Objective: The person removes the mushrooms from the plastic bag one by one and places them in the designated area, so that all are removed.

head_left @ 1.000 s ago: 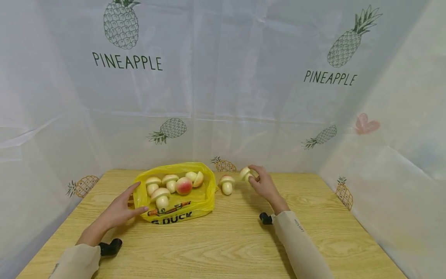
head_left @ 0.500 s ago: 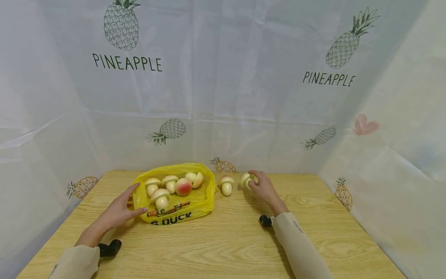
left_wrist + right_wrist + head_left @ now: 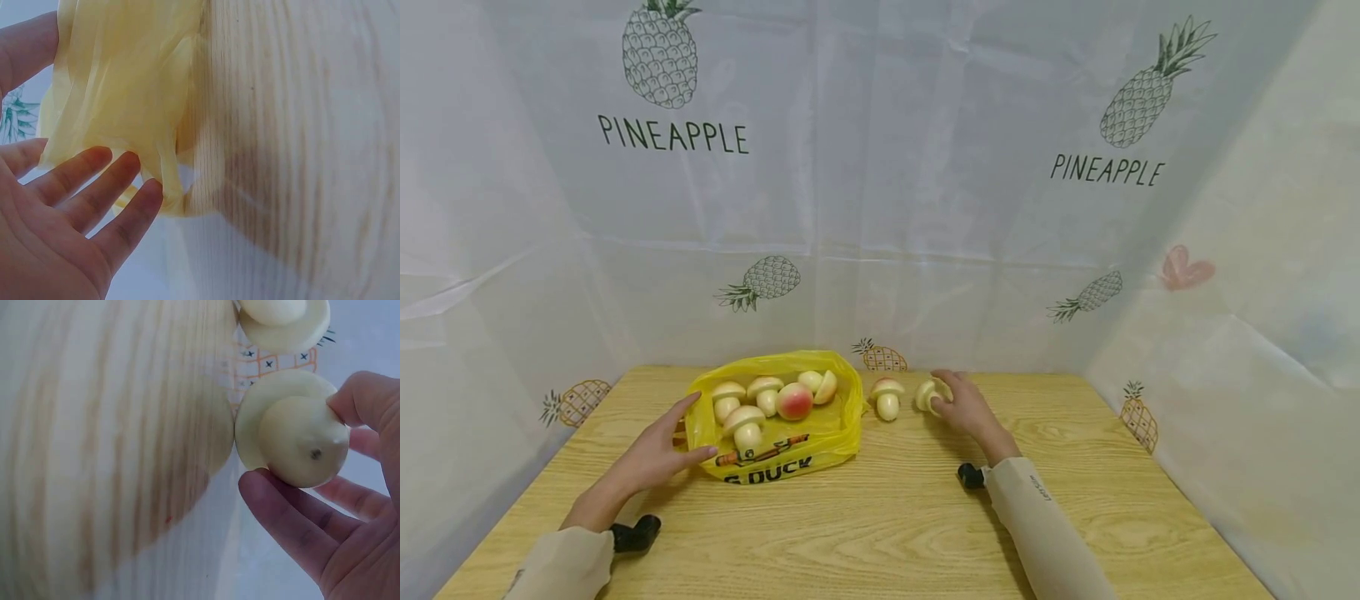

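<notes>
My right hand (image 3: 964, 408) pinches a cream toy mushroom (image 3: 928, 397) between thumb and fingers. In the right wrist view this mushroom (image 3: 304, 442) lies on its side, stem end toward the camera, its cap rim right at the tabletop. Left of it another mushroom (image 3: 888, 400) with a pinkish cap stands on the table. My left hand (image 3: 658, 450) rests against the left side of an open yellow plastic bag (image 3: 842, 442). The left wrist view shows its fingers (image 3: 84, 200) extended, fingertips at the thin plastic (image 3: 125, 81).
Inside the bag lie several cream mushrooms (image 3: 747, 429) and a pink-and-cream round piece (image 3: 795, 401). All stand on a wooden table (image 3: 865, 533). A white curtain with pineapple prints (image 3: 887, 183) hangs behind and on both sides.
My right hand has brought its mushroom down to the tabletop, and the mushroom has tipped, stem toward me. The left hand and the bag have stayed in place.
</notes>
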Available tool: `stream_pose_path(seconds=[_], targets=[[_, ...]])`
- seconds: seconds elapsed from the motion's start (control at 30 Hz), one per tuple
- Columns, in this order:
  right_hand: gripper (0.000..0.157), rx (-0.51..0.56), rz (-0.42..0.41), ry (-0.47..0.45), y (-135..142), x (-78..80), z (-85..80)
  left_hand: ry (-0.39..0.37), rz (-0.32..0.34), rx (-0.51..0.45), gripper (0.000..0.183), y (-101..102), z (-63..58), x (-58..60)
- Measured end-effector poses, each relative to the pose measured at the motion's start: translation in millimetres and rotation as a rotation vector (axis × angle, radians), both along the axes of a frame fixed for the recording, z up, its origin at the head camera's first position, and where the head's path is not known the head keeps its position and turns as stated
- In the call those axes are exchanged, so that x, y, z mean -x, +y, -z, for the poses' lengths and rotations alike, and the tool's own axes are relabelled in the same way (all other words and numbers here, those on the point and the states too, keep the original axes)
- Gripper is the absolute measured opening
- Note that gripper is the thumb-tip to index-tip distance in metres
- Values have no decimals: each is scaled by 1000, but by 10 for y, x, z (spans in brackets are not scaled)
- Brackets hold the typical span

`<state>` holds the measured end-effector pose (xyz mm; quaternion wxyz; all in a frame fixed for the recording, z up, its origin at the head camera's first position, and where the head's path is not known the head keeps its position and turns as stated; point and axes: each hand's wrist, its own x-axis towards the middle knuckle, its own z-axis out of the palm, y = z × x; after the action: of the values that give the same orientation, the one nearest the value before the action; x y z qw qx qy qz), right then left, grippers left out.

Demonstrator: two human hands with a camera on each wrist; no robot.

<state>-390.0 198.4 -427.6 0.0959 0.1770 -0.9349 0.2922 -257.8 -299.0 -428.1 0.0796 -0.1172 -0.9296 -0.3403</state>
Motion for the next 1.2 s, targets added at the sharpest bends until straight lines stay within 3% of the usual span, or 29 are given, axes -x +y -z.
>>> stream_pose_path(seconds=[0.17,0.37,0.77,0.9,1.2], targets=[[52,-47,-28,1,14,-9,-2,-6,0,-10,101,9,-17,-10],[52,-28,-27,-24,19,-14,-9,-9,-2,-13,102,6,-9,-1],[68,-25,-4,-79,11,-35,-22,-6,3,-17,101,-3,-4,5],[73,-8,-32,-98,39,-40,-30,-8,5,-26,102,-4,2,9],[66,15,-93,-88,70,-22,-54,-4,0,-23,101,-1,0,10]])
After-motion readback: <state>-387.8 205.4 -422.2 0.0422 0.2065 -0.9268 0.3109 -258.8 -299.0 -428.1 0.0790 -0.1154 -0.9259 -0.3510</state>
